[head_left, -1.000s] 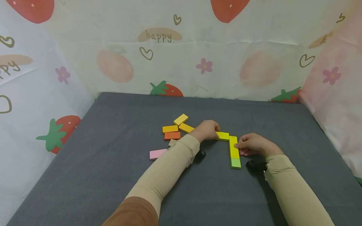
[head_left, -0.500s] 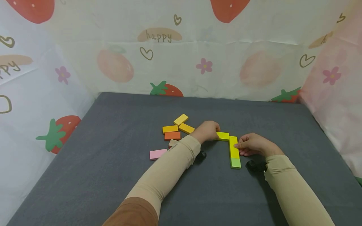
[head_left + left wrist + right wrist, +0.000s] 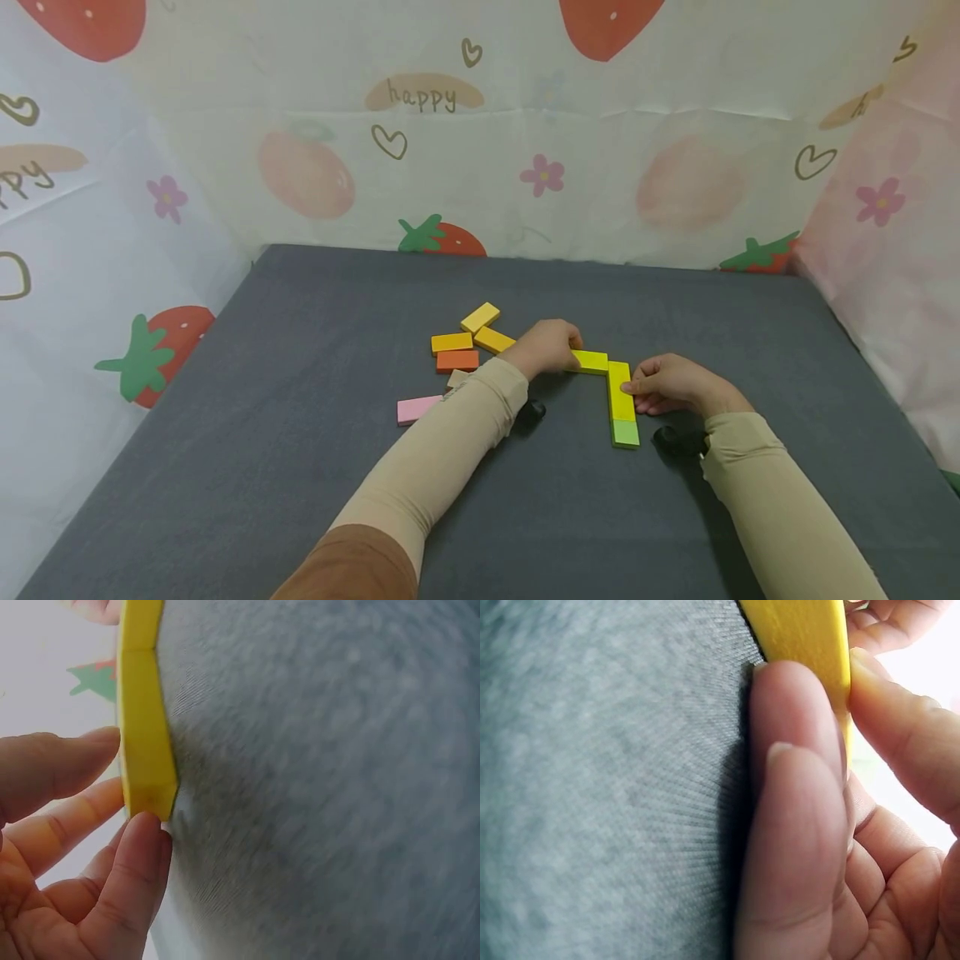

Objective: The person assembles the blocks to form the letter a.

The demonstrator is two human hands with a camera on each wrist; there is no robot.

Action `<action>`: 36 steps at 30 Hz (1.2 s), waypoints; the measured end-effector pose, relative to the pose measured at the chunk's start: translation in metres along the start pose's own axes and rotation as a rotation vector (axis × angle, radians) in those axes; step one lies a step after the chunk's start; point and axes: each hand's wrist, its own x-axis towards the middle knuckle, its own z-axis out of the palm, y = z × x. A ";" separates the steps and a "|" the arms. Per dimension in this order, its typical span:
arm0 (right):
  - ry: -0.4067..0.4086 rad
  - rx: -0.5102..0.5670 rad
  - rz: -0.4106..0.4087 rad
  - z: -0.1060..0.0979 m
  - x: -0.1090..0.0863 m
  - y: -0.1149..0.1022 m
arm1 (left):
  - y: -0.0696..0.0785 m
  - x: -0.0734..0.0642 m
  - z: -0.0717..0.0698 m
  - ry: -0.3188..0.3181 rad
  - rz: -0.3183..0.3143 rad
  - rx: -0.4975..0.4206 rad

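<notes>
Flat coloured toy blocks lie on the dark grey cloth. A yellow block (image 3: pixel 592 361) runs sideways, its right end meeting the far end of a lengthwise yellow piece (image 3: pixel 619 405). Against the near end of that piece lies a light green block (image 3: pixel 626 433). My left hand (image 3: pixel 545 345) pinches the left end of the sideways block; in the left wrist view its thumb (image 3: pixel 71 769) is along one side and a fingertip (image 3: pixel 145 840) at the end. My right hand (image 3: pixel 678 383) grips the lengthwise piece from the right, thumb on its top and fingers along its side.
Left of my left hand lie several more blocks: two yellow-orange ones (image 3: pixel 451 343), a paler yellow one (image 3: pixel 480 317), an orange one (image 3: pixel 457 361), a tan one (image 3: pixel 457 379) and a pink one (image 3: pixel 417 409). My left sleeve (image 3: pixel 427 467) partly covers some. A printed curtain (image 3: pixel 480 183) stands behind the table.
Almost nothing differs. My left hand has shifted very slightly, while the blocks and my right hand keep their places.
</notes>
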 end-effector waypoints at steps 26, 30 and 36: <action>0.007 -0.014 -0.004 0.001 0.002 0.002 | -0.065 -0.040 -0.060 0.112 -0.094 -0.170; 0.007 -0.012 -0.001 0.001 0.003 0.002 | -0.078 -0.045 -0.063 0.115 -0.125 -0.192; 0.007 -0.012 0.001 0.001 0.003 0.001 | -0.093 -0.048 -0.066 0.130 -0.153 -0.199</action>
